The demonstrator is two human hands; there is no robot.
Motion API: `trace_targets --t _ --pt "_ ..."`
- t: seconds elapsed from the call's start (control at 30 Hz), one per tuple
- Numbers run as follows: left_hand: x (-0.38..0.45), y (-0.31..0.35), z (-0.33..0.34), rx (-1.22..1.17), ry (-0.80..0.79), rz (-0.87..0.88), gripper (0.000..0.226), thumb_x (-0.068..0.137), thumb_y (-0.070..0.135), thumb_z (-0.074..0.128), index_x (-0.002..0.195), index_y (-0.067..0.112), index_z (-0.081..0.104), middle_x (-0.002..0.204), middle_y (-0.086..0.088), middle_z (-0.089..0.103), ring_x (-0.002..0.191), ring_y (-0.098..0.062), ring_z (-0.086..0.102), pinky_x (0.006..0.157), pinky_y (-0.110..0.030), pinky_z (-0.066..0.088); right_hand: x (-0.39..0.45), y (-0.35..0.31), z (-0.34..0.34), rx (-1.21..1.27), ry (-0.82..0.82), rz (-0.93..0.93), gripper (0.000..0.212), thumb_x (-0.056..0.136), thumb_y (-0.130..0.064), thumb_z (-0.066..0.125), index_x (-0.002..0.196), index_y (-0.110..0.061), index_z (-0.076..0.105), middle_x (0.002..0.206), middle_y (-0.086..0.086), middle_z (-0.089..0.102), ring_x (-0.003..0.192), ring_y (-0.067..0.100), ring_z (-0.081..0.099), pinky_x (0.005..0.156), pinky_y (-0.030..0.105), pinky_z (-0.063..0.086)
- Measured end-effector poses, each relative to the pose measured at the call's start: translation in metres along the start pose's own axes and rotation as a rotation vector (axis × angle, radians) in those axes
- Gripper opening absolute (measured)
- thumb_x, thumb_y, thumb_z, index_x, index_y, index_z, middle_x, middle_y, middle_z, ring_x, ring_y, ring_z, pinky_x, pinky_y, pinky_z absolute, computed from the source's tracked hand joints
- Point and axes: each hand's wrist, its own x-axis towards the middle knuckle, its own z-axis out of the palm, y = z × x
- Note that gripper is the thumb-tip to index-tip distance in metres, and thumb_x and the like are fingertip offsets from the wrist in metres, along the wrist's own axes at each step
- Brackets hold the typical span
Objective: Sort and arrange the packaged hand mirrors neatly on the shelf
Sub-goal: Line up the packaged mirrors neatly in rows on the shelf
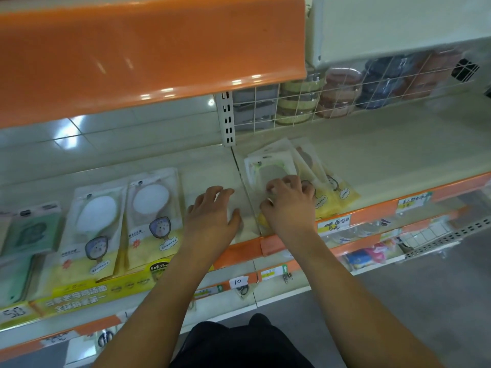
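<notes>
Both forearms reach forward over the cream metal shelf [385, 144]. The left hand [212, 211] lies palm down on bare shelf, its fingers [216, 192] loosely spread and holding nothing. Just beside it, the right hand [289, 205] rests on a fanned pile of clear-packaged hand mirrors [287, 166], its fingers [281, 181] curled and pinching the top packet. Two more packaged white round mirrors [125, 216] lie side by side to the left.

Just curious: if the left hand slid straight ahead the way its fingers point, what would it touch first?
Probably nothing soon: the left hand points over a bare shelf strip toward the back. The fanned mirror packs lie to its right.
</notes>
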Motion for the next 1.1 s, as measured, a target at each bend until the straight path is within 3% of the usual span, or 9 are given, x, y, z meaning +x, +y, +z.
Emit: trace_targets --t 0.1,0.23,0.4,0.5,0.6,0.7,0.83,0.93,1.1 --pt "-0.010 -0.002 -0.004 0.016 0.061 0.019 0.046 0.086 0.040 0.048 0.126 0.018 0.055 0.130 -0.004 0.053 0.113 -0.029 0.055 0.087 -0.042 0.050 -0.012 -0.009 -0.006 0.060 0.101 -0.058 0.031 0.076 -0.032 0.064 0.107 -0.027 0.065 0.121 0.002 0.050 0.103 0.036 0.041 0.082 0.041 0.040" --pt "-0.027 -0.013 -0.014 0.034 0.093 -0.025 0.049 0.083 0.042 0.048 0.125 0.017 0.058 0.128 -0.004 0.056 0.108 -0.030 0.059 0.081 -0.045 0.052 -0.029 -0.031 -0.009 0.090 0.116 -0.137 0.032 0.075 -0.037 0.062 0.106 -0.029 0.066 0.120 0.000 0.051 0.103 0.035 0.044 0.087 0.041 0.041" --pt "-0.045 -0.041 -0.032 0.097 0.123 -0.113 0.045 0.085 0.040 0.053 0.124 0.017 0.057 0.126 -0.006 0.057 0.108 -0.032 0.058 0.082 -0.046 0.051 -0.038 -0.070 0.003 0.142 0.094 -0.233 0.034 0.074 -0.041 0.056 0.104 -0.029 0.065 0.121 0.001 0.051 0.109 0.032 0.050 0.089 0.040 0.037" --pt "-0.058 -0.065 -0.046 0.080 0.162 -0.157 0.049 0.084 0.043 0.044 0.121 0.015 0.059 0.124 -0.008 0.058 0.106 -0.032 0.060 0.078 -0.045 0.053 -0.043 -0.099 0.013 0.144 0.035 -0.274 0.034 0.076 -0.039 0.059 0.108 -0.028 0.065 0.125 0.002 0.048 0.107 0.034 0.045 0.090 0.041 0.039" --pt "-0.072 -0.092 -0.060 0.096 0.172 -0.218 0.048 0.085 0.042 0.047 0.123 0.015 0.057 0.126 -0.008 0.057 0.109 -0.032 0.058 0.083 -0.045 0.052 -0.052 -0.133 0.026 0.136 0.026 -0.321 0.042 0.073 -0.047 0.049 0.105 -0.026 0.067 0.123 0.004 0.051 0.103 0.037 0.048 0.086 0.041 0.041" --pt "-0.089 -0.123 -0.073 0.105 0.183 -0.288 0.049 0.085 0.042 0.046 0.125 0.016 0.057 0.129 -0.008 0.056 0.113 -0.033 0.057 0.087 -0.047 0.050 -0.061 -0.167 0.041 0.154 0.011 -0.351 0.034 0.074 -0.043 0.058 0.102 -0.026 0.067 0.123 0.004 0.052 0.102 0.037 0.048 0.085 0.041 0.041" --pt "-0.108 -0.170 -0.090 0.082 0.199 -0.338 0.044 0.089 0.039 0.051 0.128 0.017 0.055 0.133 -0.006 0.052 0.117 -0.031 0.054 0.092 -0.045 0.045 -0.076 -0.216 0.054 0.140 -0.054 -0.348 0.031 0.078 -0.036 0.065 0.108 -0.027 0.065 0.129 0.001 0.048 0.109 0.035 0.043 0.090 0.039 0.038" --pt "-0.114 -0.202 -0.103 0.075 0.207 -0.314 0.049 0.087 0.044 0.045 0.126 0.017 0.054 0.128 -0.005 0.054 0.112 -0.032 0.055 0.087 -0.045 0.047 -0.086 -0.251 0.065 0.171 -0.018 -0.329 0.032 0.076 -0.034 0.067 0.107 -0.026 0.066 0.127 0.004 0.050 0.108 0.038 0.045 0.086 0.041 0.040" --pt "-0.115 -0.250 -0.116 0.069 0.187 -0.269 0.043 0.085 0.040 0.053 0.123 0.019 0.055 0.122 -0.004 0.055 0.109 -0.029 0.057 0.085 -0.044 0.047 -0.101 -0.295 0.081 0.133 -0.067 -0.272 0.037 0.082 -0.039 0.061 0.118 -0.030 0.060 0.137 0.001 0.039 0.117 0.034 0.037 0.093 0.044 0.040"
